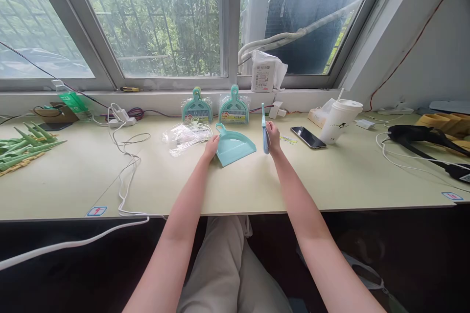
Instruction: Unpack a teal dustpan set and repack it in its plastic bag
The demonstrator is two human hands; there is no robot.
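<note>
My left hand [211,147] is closed on the left edge of a mint-green dustpan [236,145], whose handle points toward the window. To the right of it, my right hand [272,138] grips a small brush [265,129], held upright and seen edge-on. Crumpled clear plastic packaging [185,137] lies just left of the dustpan. Behind it, two packaged dustpan-and-brush sets [197,106] lean against the sill, the second set [234,107] to the right. A small yellow-green label [288,140] rests beside my right hand.
A phone [307,137], a white cup [340,120] with a straw and a tissue pack [321,113] stand to the right. White cables [127,166] run across the left side. A green-labelled bottle [72,100] leans at the back left; black straps [422,139] lie far right.
</note>
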